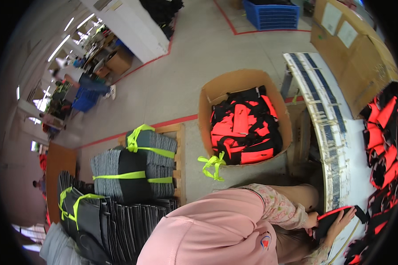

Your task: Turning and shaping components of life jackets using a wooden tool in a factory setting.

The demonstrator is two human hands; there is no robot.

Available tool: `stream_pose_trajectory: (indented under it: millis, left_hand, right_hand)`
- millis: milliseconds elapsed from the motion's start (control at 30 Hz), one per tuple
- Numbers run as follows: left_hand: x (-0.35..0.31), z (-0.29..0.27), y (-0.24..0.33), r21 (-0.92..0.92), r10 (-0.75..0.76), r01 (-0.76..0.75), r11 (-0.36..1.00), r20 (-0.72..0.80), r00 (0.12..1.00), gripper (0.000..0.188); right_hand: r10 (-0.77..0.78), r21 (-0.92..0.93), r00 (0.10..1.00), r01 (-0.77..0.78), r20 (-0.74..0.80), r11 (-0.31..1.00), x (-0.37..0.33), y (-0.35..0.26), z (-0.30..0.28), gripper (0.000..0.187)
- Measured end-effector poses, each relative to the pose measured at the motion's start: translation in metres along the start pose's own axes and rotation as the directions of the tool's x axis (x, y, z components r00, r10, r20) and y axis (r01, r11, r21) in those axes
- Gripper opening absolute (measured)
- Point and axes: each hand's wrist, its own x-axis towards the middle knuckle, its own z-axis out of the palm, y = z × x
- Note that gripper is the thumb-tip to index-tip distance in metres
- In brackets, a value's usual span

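Observation:
A black fabric piece with a bright red-orange edge (326, 225) lies at the near edge of the white table, at the lower right. My left hand (311, 220) has its fingers curled closed on the piece's left edge. Across the black side, my right hand (340, 224) rests with its fingers stretched out and apart. A black strip (361, 214) sticks out beyond the right fingertips. Floral sleeves cover both my forearms. The underside of the piece and my right thumb are hard to make out.
Red-orange and black pieces (387, 154) pile along the table's right side, below a large cardboard sheet (353, 57). More fill a cardboard box (208, 101) on the floor. Bundled grey and black sheets (108, 170) sit on a wooden pallet (179, 152). Someone (75, 77) walks far left.

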Motion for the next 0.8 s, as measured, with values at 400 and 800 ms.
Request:
stream_pose_trajectory:
  millis: [400, 800]
  left_hand:
    - [0.015, -0.004, 0.01, -0.004, -0.005, 0.006, 1.0, 0.281, 0.96, 0.038]
    - [-0.021, -0.013, 0.05, 0.356, 0.534, -0.59, 0.725, 0.25, 0.807, 0.01]
  right_hand:
    - [-0.037, 0.061, 0.999, 0.04, -0.04, 0.997, 0.016, 0.003, 0.003, 0.053]
    - [0.215, 0.757, 0.972, -0.071, -0.093, 0.649, 0.108, -0.001, -0.066, 0.024]
